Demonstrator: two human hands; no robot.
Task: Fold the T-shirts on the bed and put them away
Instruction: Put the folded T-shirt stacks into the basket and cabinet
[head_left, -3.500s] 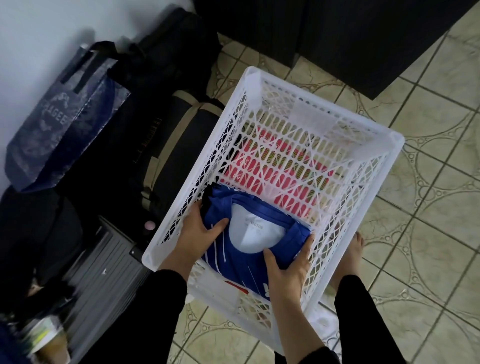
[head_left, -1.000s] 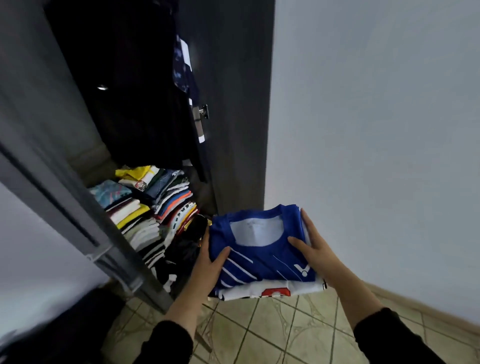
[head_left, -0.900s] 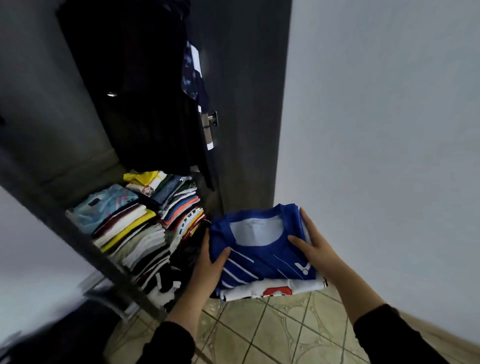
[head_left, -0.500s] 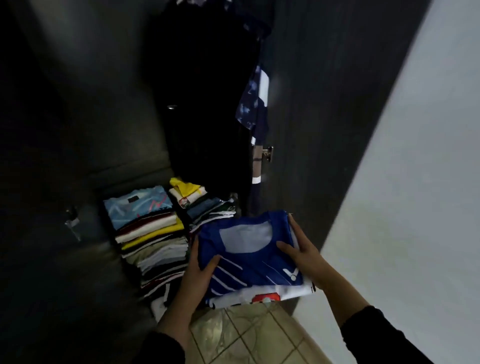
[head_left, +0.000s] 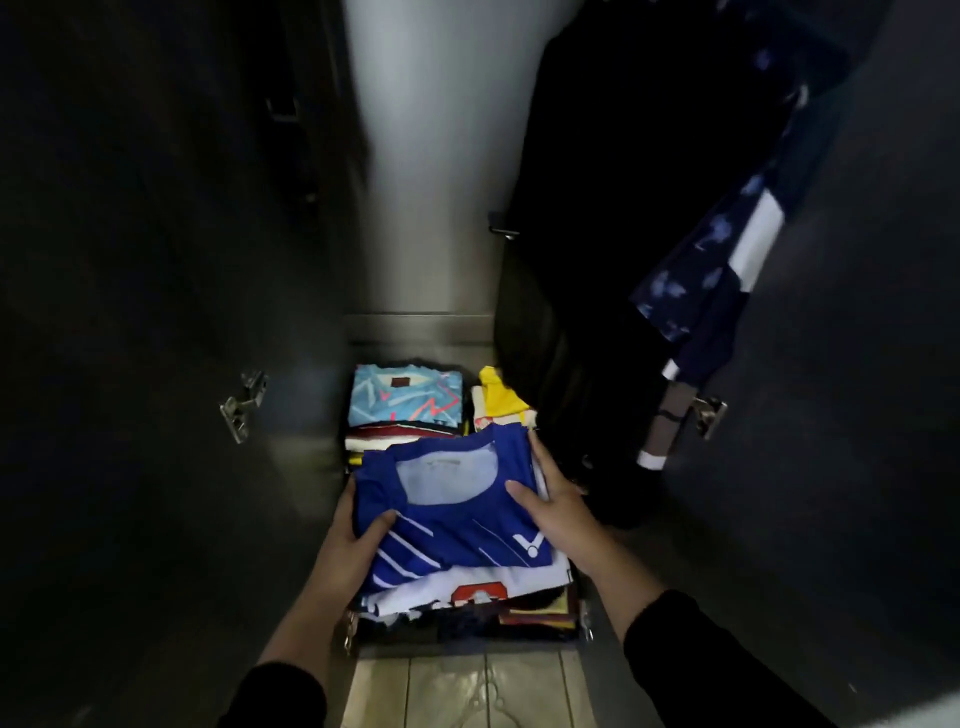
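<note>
A folded blue T-shirt (head_left: 457, 514) with white stripes lies on top of a folded white T-shirt (head_left: 467, 590) with a red patch; both form one small pile. My left hand (head_left: 348, 551) grips the pile's left side, thumb on top. My right hand (head_left: 556, 512) grips its right side, thumb on the blue shirt. The pile is low inside the open dark wardrobe (head_left: 156, 364), over folded clothes at the front of the wardrobe floor. Whether it rests on them I cannot tell.
Behind the pile stand a stack topped by a light blue patterned shirt (head_left: 405, 397) and another topped by a yellow shirt (head_left: 498, 400). Dark hanging garments (head_left: 623, 208) fill the right. A blue-and-white garment (head_left: 727, 260) hangs by the right door. Tiled floor (head_left: 457, 691) lies below.
I lifted the shirt pile from the white basket, turned to the wardrobe and moved it forward and down into the wardrobe, over the front clothes. Both hands kept their grip.
</note>
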